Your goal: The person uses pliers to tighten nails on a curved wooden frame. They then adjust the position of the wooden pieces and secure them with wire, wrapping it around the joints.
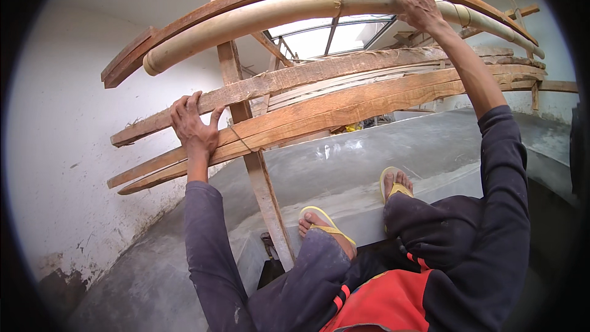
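My left hand (194, 124) grips a rough wooden plank (344, 106) at its left part, fingers curled over the top edge. My right hand (418, 5) reaches higher and holds a thick pale bamboo pole (258, 21) that runs across the top of a wooden scaffold. A dark curved plank (184, 21) lies just behind the pole. Both sleeves are dark purple. My feet in yellow sandals (326, 224) stand on a grey concrete ledge (362, 215).
An upright wooden post (261, 178) rises between my arms and carries the planks. A white stained wall (74, 147) is at the left. A grey concrete slab (369, 154) stretches beyond the ledge. Roof frames with skylight panels are overhead.
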A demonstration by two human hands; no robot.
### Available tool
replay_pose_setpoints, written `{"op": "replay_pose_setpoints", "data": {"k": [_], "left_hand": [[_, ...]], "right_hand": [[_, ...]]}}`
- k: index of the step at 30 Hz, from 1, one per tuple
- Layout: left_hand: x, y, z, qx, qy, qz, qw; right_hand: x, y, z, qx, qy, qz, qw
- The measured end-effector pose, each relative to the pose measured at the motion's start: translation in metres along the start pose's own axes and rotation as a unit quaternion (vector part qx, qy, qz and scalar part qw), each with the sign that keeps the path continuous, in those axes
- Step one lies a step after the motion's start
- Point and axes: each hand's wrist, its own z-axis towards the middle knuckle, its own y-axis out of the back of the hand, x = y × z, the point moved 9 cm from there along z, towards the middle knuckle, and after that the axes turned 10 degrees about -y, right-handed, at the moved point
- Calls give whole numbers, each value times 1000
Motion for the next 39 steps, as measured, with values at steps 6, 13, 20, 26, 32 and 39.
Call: {"op": "replay_pose_setpoints", "data": {"k": [6,13,20,26,32,39], "left_hand": [[7,4,-6,-25,-7,4,1000],[-1,-2,6,-4,-6,10,1000],[1,-6,-3,-17,-11,19,1000],[1,-11,-4,-14,-23,30,999],[4,-8,-3,-20,-32,44,998],[2,-7,-4,-9,-15,33,999]], "right_hand": [[36,30,-66,97,86,140,982],[43,-6,-92,212,157,116,958],[36,-46,-95,215,144,17,966],[32,-48,-111,252,146,-9,957],[37,-45,-108,271,135,-7,953],[37,-44,-109,262,140,-11,955]]}}
